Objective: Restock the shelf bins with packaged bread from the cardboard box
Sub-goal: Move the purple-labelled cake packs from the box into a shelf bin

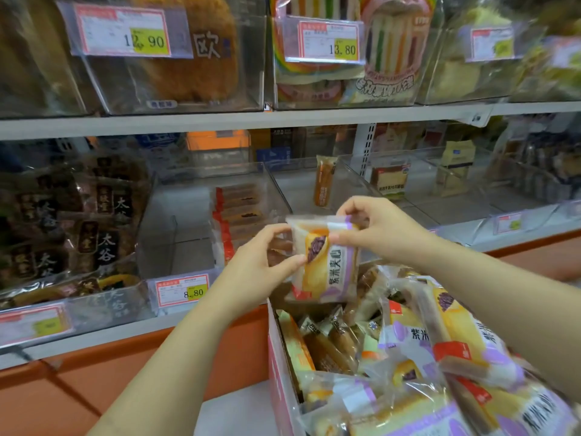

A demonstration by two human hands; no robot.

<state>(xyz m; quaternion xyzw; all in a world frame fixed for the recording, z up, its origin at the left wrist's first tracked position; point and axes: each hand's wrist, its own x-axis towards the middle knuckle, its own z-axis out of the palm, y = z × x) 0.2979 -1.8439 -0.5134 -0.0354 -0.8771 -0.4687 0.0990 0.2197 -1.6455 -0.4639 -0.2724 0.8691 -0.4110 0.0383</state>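
Purple-yellow bread packet [327, 265], long axis near vertical, above cardboard box [279, 357]; left grip [255, 269], right grip [384, 230] pinch it.

Person, two arms. Left grip [257, 265], right grip [382, 231]: bare hands. Left forearm [176, 341], right forearm [503, 284]: bare along all their visible length.

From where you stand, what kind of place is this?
Most likely a supermarket bread aisle: clear shelf bins hold wrapped breads, price tags hang on their fronts, and the left hand and right hand hold a bread packet above a cardboard box full of more.
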